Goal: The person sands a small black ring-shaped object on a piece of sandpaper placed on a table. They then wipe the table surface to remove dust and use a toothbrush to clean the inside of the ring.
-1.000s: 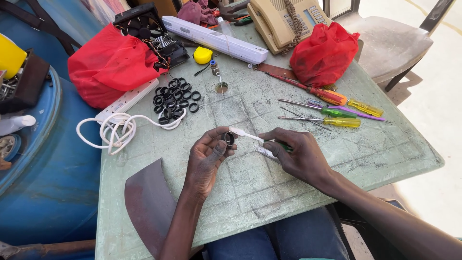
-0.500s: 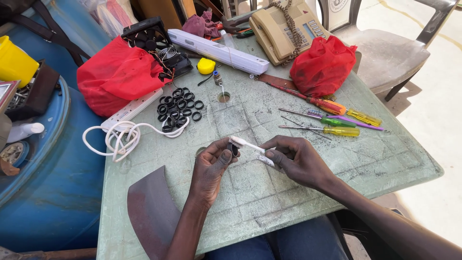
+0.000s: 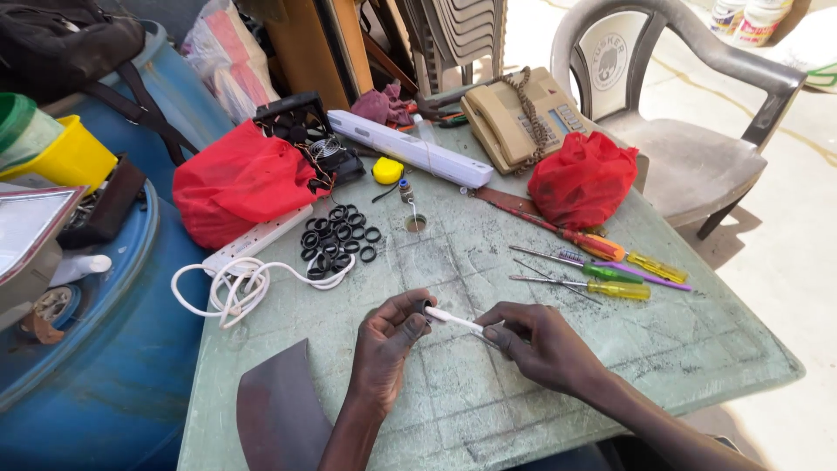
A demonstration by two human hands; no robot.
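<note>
1. While both hands hovered near the worktop's (image 3: 488, 410) front edge, the left hand (image 3: 390, 349) pinched a small black ring (image 3: 426, 307) at its fingertips.
2. The right hand (image 3: 542, 344) gripped a thin white tool (image 3: 453, 320), its long axis running left-right and its tip meeting the ring.
3. A pile of black rings (image 3: 338, 240) lay toward the far left, nearer the left hand.

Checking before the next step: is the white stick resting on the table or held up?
Held up. Both hands, left hand and right hand, pinch the white stick above the table.
</note>
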